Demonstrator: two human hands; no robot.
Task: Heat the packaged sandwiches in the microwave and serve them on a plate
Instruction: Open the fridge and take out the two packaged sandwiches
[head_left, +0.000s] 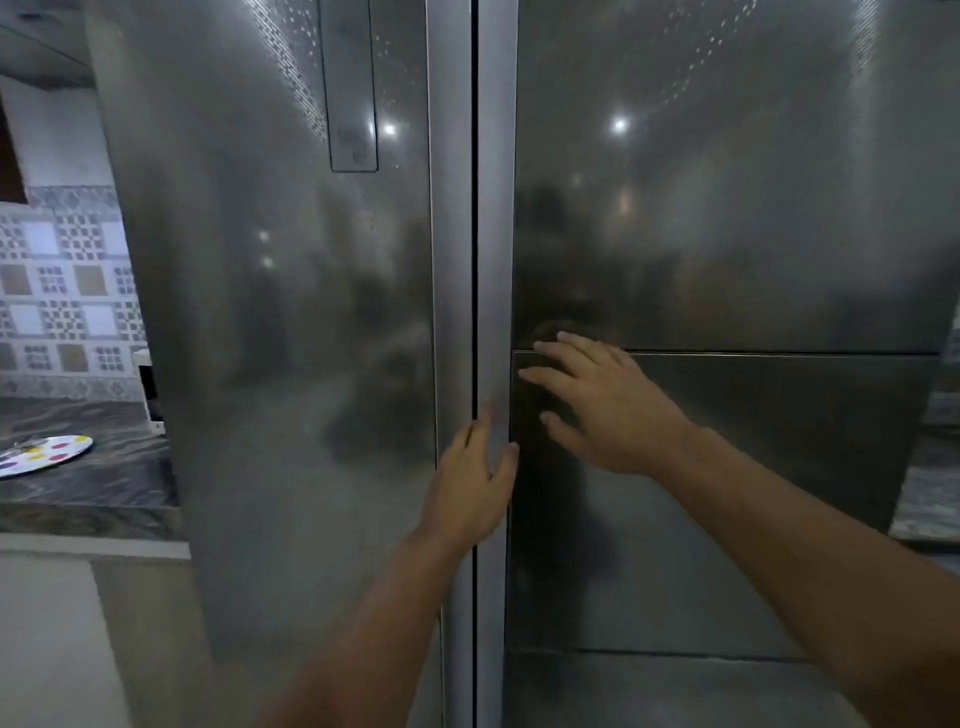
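A tall steel two-door fridge (311, 364) fills the view, both doors closed. My left hand (475, 478) lies with straight fingers on the silver strip at the inner edge of the right door (753, 234), by the dark centre gap. My right hand (602, 405) is spread flat against the right door, on the corner of its darker lower panel (779, 467). Neither hand holds anything. A white plate with coloured dots (44, 454) lies on the dark marble counter (104, 483) at the left. No sandwiches or microwave are in view.
Behind the plate a white appliance edge (148, 389) shows beside the fridge, against a patterned tile wall (62, 291). More marble counter (930, 488) shows at the right of the fridge. A control panel (350, 104) sits high on the left door.
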